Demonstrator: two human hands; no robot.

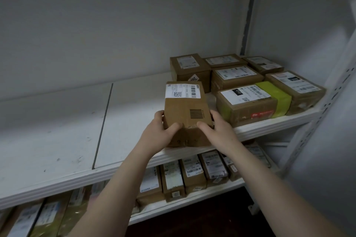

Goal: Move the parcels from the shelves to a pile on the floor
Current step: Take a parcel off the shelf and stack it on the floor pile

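Observation:
A brown cardboard parcel (185, 109) with a white shipping label and a printed barcode sits at the front edge of the white upper shelf (57, 136). My left hand (159, 131) grips its left side, thumb on top. My right hand (217, 129) grips its right side, thumb on the top front edge. Several more brown parcels are clustered at the right end of the same shelf, among them one with yellow-green tape (254, 102) just right of the held parcel.
The lower shelf (192, 198) holds a row of several labelled parcels standing side by side. A perforated white metal upright (316, 125) frames the shelving on the right. A grey wall is behind. Dark floor (202, 223) shows below.

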